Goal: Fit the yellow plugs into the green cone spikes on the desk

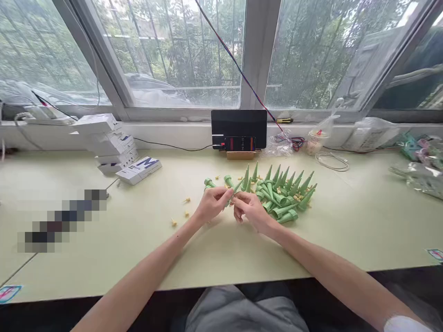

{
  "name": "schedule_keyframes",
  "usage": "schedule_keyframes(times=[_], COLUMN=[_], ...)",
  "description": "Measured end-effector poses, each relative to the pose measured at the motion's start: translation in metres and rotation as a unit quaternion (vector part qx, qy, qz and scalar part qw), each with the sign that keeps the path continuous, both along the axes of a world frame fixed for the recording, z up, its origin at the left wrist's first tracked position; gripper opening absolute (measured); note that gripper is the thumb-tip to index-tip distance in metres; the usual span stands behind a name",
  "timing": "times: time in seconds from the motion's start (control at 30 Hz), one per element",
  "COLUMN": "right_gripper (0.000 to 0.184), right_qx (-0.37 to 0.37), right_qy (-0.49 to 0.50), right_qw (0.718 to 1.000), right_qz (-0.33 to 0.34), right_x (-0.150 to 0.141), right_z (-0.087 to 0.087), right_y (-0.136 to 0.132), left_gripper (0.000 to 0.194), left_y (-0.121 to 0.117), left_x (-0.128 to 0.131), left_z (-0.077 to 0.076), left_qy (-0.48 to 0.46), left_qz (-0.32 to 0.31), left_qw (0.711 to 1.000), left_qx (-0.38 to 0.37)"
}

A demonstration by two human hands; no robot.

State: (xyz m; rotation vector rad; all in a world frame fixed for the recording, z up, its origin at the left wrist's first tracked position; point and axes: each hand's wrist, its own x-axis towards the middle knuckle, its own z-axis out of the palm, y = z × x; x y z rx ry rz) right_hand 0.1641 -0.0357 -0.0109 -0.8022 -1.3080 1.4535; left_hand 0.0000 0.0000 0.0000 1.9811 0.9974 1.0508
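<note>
My left hand (212, 204) is closed on a green plastic cone-shaped spike (238, 185), its tip pointing up and to the right. Close against it is my right hand (252, 210), with thumb and fingers pinched together at the spike's lower end. Whatever is in that pinch is too small and hidden to name. To the right lies a heap of green spikes (281, 201), some standing tip up, others on their sides. Two more green spikes lie just beyond my left hand. Small yellow plastic pieces (174, 222) are scattered to the left and among the heap.
A phone (240, 144) leans on a dark tablet (238, 121) by the window. White boxes (110, 143) are stacked at the back left, with one box (139, 170) lying in front. A cable (332, 161) and plastic bags (424, 168) lie to the right.
</note>
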Motion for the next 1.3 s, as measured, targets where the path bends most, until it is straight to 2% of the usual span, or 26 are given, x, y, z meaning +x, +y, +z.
schedule_keyframes(times=[0.1, 0.17, 0.27, 0.4, 0.5, 0.6, 0.7, 0.8, 0.87, 0.93, 1.03, 1.17, 1.23, 1.3], right_gripper=[0.030, 0.029, 0.028, 0.027, 0.027, 0.028, 0.029, 0.031, 0.032, 0.031, 0.030, 0.027, 0.026, 0.027], right_qx=[-0.032, -0.019, 0.039, 0.131, 0.153, 0.114, 0.039, -0.034, -0.051, -0.025, 0.065, 0.176, 0.191, 0.173], right_qy=[0.016, -0.003, -0.072, -0.167, -0.188, -0.145, -0.069, -0.001, 0.015, -0.005, -0.083, -0.186, -0.199, -0.181], right_qw=[0.999, 1.000, 0.996, 0.974, 0.966, 0.981, 0.997, 0.999, 0.998, 0.999, 0.994, 0.963, 0.956, 0.964], right_qz=[0.012, 0.004, -0.025, -0.077, -0.088, -0.057, -0.011, 0.025, 0.034, 0.025, -0.019, -0.088, -0.098, -0.088], right_x=[0.000, 0.001, 0.002, 0.003, 0.003, 0.003, 0.004, 0.004, 0.004, 0.004, 0.004, 0.003, 0.003, 0.003], right_z=[0.001, 0.001, 0.003, 0.004, 0.004, 0.004, 0.003, 0.002, 0.000, 0.000, 0.001, 0.003, 0.004, 0.004], right_y=[0.000, -0.001, -0.006, -0.012, -0.013, -0.010, -0.006, -0.002, -0.001, -0.003, -0.007, -0.013, -0.014, -0.014], left_gripper=[0.048, 0.047, 0.047, 0.049, 0.049, 0.048, 0.048, 0.047, 0.047, 0.047, 0.047, 0.048, 0.048, 0.048], left_y=[-0.002, -0.002, -0.003, -0.003, -0.003, -0.003, -0.003, -0.004, -0.004, -0.004, -0.005, -0.005, -0.006, -0.006], left_x=[0.001, 0.002, 0.003, 0.003, 0.003, 0.003, 0.003, 0.003, 0.003, 0.003, 0.004, 0.005, 0.005, 0.005], left_z=[0.002, 0.003, 0.002, 0.000, 0.000, 0.000, 0.001, 0.002, 0.002, 0.002, 0.003, 0.003, 0.003, 0.004], left_qy=[-0.002, -0.003, -0.002, -0.004, -0.009, -0.016, -0.020, -0.017, -0.016, -0.018, -0.023, -0.027, -0.028, -0.028], left_qz=[-0.004, -0.010, -0.018, -0.016, -0.017, -0.018, -0.014, -0.013, -0.014, -0.015, -0.015, -0.020, -0.019, -0.017], left_qw=[1.000, 1.000, 1.000, 1.000, 1.000, 1.000, 1.000, 1.000, 1.000, 1.000, 1.000, 0.999, 0.999, 0.999], left_qx=[0.008, 0.012, 0.011, -0.003, -0.012, -0.013, -0.005, 0.002, 0.003, 0.004, 0.000, -0.019, -0.025, -0.023])
